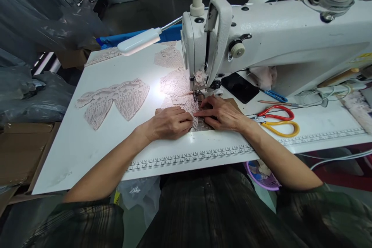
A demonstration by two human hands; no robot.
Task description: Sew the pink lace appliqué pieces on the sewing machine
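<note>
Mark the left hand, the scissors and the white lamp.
Left hand [170, 123]: head view, back of the hand.
Scissors [279, 123]: head view, upper edge of yellow handle.
White lamp [140, 41]: head view, middle of casing.

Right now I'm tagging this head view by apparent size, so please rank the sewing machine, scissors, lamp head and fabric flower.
Largest: sewing machine.
Next: scissors and lamp head, too alike to rank.
Smallest: fabric flower.

The head view looks forward and down, seemingly from close above the table [66, 147].
</note>
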